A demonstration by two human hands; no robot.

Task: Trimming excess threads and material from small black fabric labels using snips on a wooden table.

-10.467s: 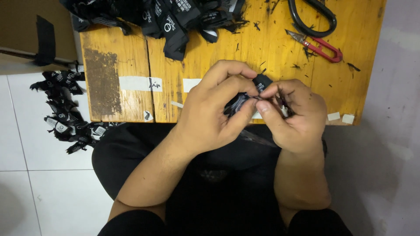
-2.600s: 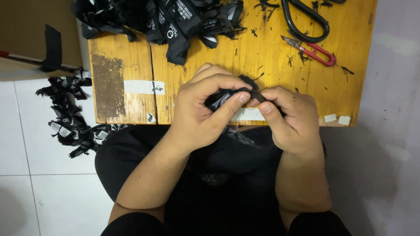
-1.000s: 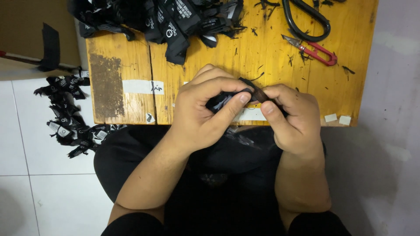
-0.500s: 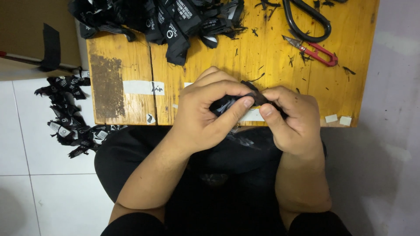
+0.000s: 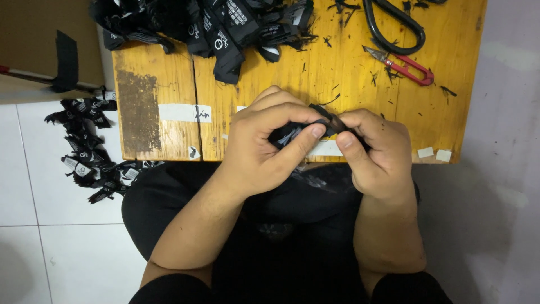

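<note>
Where the wooden table (image 5: 169, 73) edge ends, both hands (image 5: 320, 143) pinch a black label (image 5: 289, 134).

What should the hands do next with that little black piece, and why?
Probably keep the pinch and press the fold flat. Both the left hand and the right hand grip the small black label between thumbs and fingertips, just over the wooden table edge. It looks bunched, not yet flat like those in the black label pile.
</note>
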